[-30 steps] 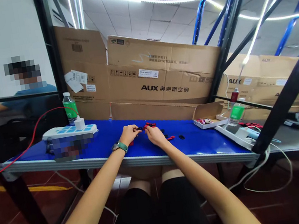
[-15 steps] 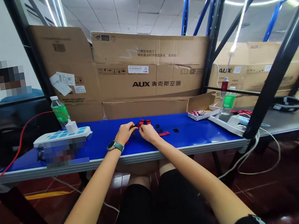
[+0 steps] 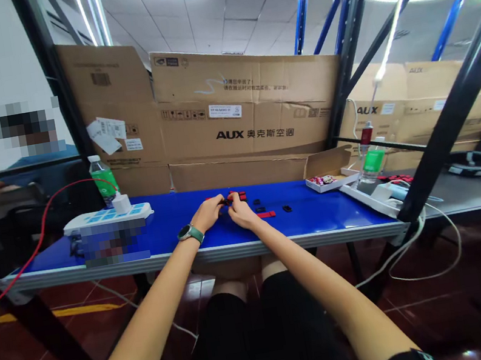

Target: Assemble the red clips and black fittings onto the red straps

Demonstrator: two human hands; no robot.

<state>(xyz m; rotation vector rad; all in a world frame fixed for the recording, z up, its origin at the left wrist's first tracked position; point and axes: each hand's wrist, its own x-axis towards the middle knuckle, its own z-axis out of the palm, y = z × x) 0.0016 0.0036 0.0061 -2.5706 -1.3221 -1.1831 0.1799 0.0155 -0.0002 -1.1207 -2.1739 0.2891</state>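
At the middle of the blue workbench [image 3: 173,219]: both forearms [image 3: 153,317] reach in from 6 o'clock, wrists low, seemingly to steady close work.
Left hand [image 3: 206,213]: fingers curled together, apparently pinching a small black piece [image 3: 226,201]; a green-strapped watch [image 3: 189,234] sits on the wrist.
Right hand [image 3: 241,212]: fingers bunched beside the left, at red-and-black pieces [image 3: 236,195]; whether they clamp anything is hidden.
Loose parts: a red strip [image 3: 266,214] and black bits [image 3: 287,208] lie at 3 o'clock, probably spread flat for easy picking.
Open carton [image 3: 325,173]: farther toward 3 o'clock, holding small red items.
Power strip [image 3: 106,216]: at 9 o'clock, a charger [image 3: 121,204] plugged in, a red cable [image 3: 41,231] trailing off the bench.
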